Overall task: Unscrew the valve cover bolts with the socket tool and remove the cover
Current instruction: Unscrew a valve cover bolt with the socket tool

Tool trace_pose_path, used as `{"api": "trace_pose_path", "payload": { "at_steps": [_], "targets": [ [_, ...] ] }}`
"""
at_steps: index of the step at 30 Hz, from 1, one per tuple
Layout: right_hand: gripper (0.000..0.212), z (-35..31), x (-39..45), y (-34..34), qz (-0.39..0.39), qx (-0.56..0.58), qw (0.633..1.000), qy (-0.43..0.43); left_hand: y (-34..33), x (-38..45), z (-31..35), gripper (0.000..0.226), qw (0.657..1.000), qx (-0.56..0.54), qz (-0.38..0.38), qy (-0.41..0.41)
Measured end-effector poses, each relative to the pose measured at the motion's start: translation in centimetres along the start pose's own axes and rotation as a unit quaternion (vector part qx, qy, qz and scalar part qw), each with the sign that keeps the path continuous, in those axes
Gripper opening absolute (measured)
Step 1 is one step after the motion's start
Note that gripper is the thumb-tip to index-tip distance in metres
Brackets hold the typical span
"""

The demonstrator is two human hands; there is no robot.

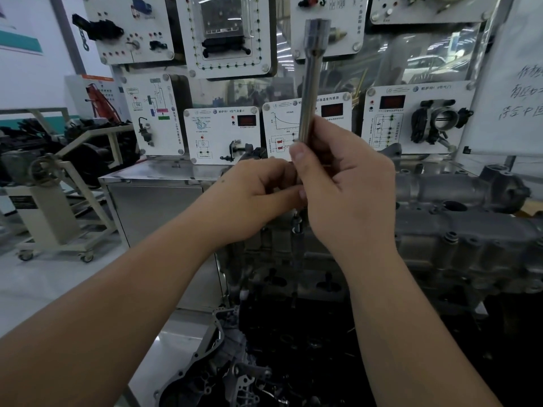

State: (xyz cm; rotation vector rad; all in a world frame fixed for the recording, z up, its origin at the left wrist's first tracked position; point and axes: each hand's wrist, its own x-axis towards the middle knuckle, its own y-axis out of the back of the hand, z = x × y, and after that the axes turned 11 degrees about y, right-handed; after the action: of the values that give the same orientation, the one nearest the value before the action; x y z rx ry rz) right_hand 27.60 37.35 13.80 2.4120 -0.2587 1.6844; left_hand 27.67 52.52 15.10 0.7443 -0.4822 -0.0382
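**Socket tool held upright in both hands, clear of the engine; no bolt engaged**

The engine assembly (458, 248) fills the lower right and centre of the frame, a dark grey casting with bosses and bolt holes along its top. Which part of it is the valve cover cannot be settled from this view, nor whether any bolts are already out. It sits below and beyond the hands, untouched.

Behind it, across the upper frame, stands a wall of white training panels (221, 135) carrying sensors and red displays. A steel cabinet (155, 207) occupies the centre left, and a wheeled stand (55, 227) the far left.

The socket tool (311, 80), a long polished shaft with its socket end uppermost, rises through the upper centre of the frame. The right hand (349, 186) is wrapped round its lower shaft, thumb against the metal. This appears to be a steadying hold, keeping the tool vertical at eye level for checking or fitting.

The left hand (255, 192) has its fingers curled at the tool's lower end, just beside the right thumb. What it pinches there is hidden; judged likely a fitting or adjustment of the drive end.

Work on the bolts is judged not yet begun with this tool.
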Motion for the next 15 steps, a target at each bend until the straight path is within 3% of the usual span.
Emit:
{"api": "trace_pose_path", "payload": {
  "at_steps": [5, 8, 11, 15],
  "targets": [
    [0.042, 0.00, 0.03, 0.14, -0.002, 0.045, 0.999, -0.022, 0.37, -0.23, 0.03, 0.021, 1.000, 0.000, -0.024, 0.009],
    [0.031, -0.12, 0.10, 0.11, -0.015, 0.041, 0.999, -0.012, 0.30, -0.14, 0.18, 0.034, 1.000, -0.001, -0.027, 0.005],
    [0.022, -0.17, 0.10, 0.00, -0.010, 0.015, 1.000, -0.007, 0.22, -0.31, 0.34, 0.025, 1.000, -0.006, -0.020, -0.009],
    [0.027, -0.03, 0.07, 0.10, -0.021, 0.016, 1.000, -0.011, 0.19, -0.30, -0.13, 0.008, 1.000, -0.013, -0.009, -0.002]
  ]
}}
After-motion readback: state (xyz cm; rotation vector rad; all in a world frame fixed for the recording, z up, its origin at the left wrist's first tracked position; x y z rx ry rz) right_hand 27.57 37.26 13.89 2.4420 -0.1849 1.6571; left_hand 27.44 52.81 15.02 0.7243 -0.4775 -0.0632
